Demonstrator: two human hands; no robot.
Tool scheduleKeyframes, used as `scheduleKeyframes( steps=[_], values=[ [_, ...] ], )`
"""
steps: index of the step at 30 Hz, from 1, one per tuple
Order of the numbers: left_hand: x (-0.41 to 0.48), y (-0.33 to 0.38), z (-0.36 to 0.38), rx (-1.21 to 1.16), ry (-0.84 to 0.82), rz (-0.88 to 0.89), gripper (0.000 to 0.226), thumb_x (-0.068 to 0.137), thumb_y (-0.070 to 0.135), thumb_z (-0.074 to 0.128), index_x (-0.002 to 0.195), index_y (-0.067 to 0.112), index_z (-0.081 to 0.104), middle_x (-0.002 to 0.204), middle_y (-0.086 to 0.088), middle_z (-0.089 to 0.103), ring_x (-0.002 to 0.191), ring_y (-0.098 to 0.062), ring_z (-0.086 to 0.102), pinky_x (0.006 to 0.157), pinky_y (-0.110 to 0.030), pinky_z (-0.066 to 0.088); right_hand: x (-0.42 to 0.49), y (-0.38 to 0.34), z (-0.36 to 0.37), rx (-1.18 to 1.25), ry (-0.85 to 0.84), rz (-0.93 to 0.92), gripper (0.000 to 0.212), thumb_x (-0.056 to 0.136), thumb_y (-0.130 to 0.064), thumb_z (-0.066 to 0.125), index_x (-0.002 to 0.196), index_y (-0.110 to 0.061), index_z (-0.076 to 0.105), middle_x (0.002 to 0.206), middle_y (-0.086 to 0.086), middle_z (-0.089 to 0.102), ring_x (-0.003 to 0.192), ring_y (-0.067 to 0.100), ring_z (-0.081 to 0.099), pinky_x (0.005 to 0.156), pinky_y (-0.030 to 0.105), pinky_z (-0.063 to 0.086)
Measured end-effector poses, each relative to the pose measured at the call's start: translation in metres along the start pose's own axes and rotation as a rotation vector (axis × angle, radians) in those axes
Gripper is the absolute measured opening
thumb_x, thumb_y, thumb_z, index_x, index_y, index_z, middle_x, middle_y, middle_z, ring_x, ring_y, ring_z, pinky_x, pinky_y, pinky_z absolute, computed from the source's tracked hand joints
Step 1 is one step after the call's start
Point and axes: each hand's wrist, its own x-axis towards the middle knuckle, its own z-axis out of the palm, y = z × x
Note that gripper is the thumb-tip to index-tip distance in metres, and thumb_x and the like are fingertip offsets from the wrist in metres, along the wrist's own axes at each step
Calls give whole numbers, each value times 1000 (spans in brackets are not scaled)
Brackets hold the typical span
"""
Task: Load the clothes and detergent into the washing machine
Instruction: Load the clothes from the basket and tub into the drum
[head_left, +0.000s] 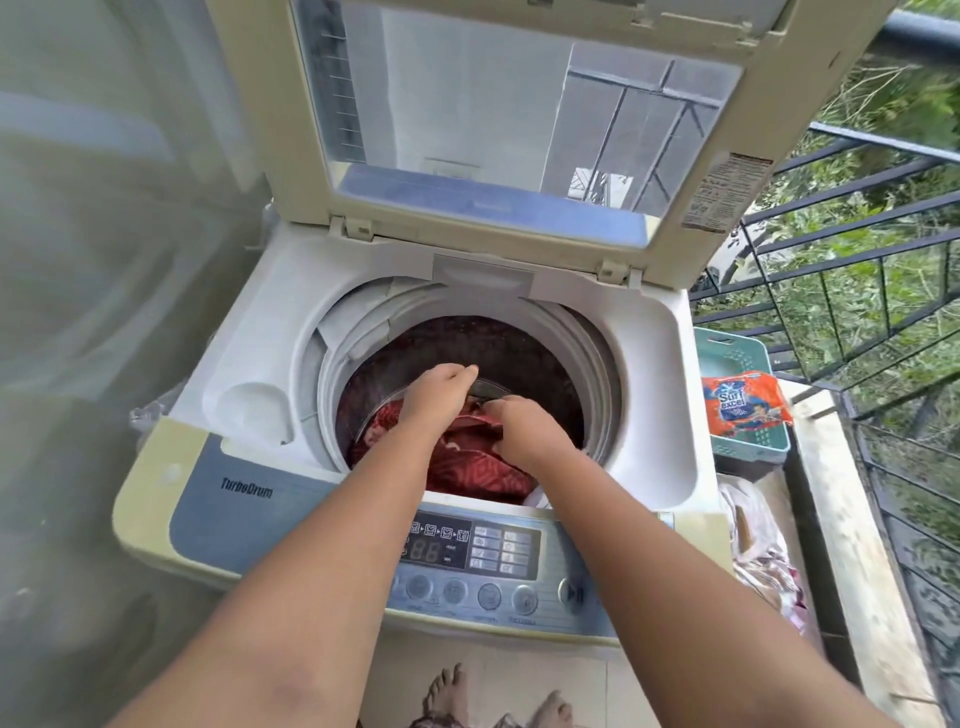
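A top-loading washing machine (644, 374) stands in front of me with its lid (519, 130) raised. Inside the drum lies a red patterned cloth (467, 467). Both my hands reach down into the drum. My left hand (439, 389) rests on the far part of the cloth with fingers curled. My right hand (524, 428) pinches a fold of the same red cloth. An orange detergent packet (745, 405) lies in a teal basket (748, 447) to the right of the machine.
The control panel (467, 561) runs along the machine's front edge under my forearms. More pale clothes (763, 551) are heaped to the right, below the basket. A black railing (857, 249) and a concrete ledge (841, 519) border the right side. My bare feet (493, 696) show below.
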Motion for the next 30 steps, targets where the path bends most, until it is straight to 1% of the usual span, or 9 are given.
scheduleKeyframes(
  steps=[5,7,11,17,19,21,23,26,30],
  values=[
    [0,-4,7,173,-24,84,44,95,41,44,130,18,56,135,-6,56,125,-25,50,102,-35,39,-4,3,2,8,26,-51,51,83,-11,61,132,-10,49,126,13,56,118,31,51,98,40,45],
    [0,-5,8,223,-13,104,44,94,41,46,130,18,56,135,-6,57,124,-25,51,103,-35,40,-6,4,0,36,67,-65,54,81,-13,62,134,-11,48,122,13,55,116,32,51,96,42,46],
    [-2,-3,10,298,4,123,44,92,45,46,128,23,57,133,-3,57,122,-26,52,103,-43,43,-11,9,-9,87,137,-87,60,80,-13,63,137,-12,45,121,16,52,116,35,47,92,43,47],
    [-15,26,32,492,60,346,43,90,34,50,130,19,55,135,-4,54,123,-30,48,102,-45,43,-24,31,-24,119,252,-82,55,78,-21,66,130,-12,48,117,16,54,117,35,46,91,42,47],
    [-25,41,47,482,63,377,43,89,31,50,130,19,54,133,-4,54,122,-31,48,100,-46,44,-32,43,-30,138,308,-106,50,74,-19,65,122,-8,53,110,21,57,108,38,51,86,40,45],
    [-37,56,65,435,90,396,42,88,30,50,129,21,54,131,-5,55,120,-31,50,98,-46,45,-43,56,-39,168,383,-127,39,70,-12,61,108,-1,60,96,22,58,92,40,55,78,36,43],
    [-51,71,83,395,116,399,40,87,30,51,127,23,56,129,-6,56,118,-32,51,97,-45,46,-56,72,-48,186,453,-145,34,68,-10,57,100,-1,63,93,19,60,89,39,55,75,34,44],
    [-71,97,111,352,166,384,34,88,27,50,120,21,61,125,-9,59,114,-34,53,93,-42,47,-78,104,-57,228,520,-183,39,67,-6,59,106,-3,63,101,17,62,95,37,56,80,35,45],
    [-105,131,156,328,297,416,32,88,18,48,116,16,64,120,-13,61,111,-36,49,93,-39,42,-108,150,-61,292,542,-203,61,69,-16,57,129,-6,51,109,16,62,104,36,55,89,40,46]
  ],
)
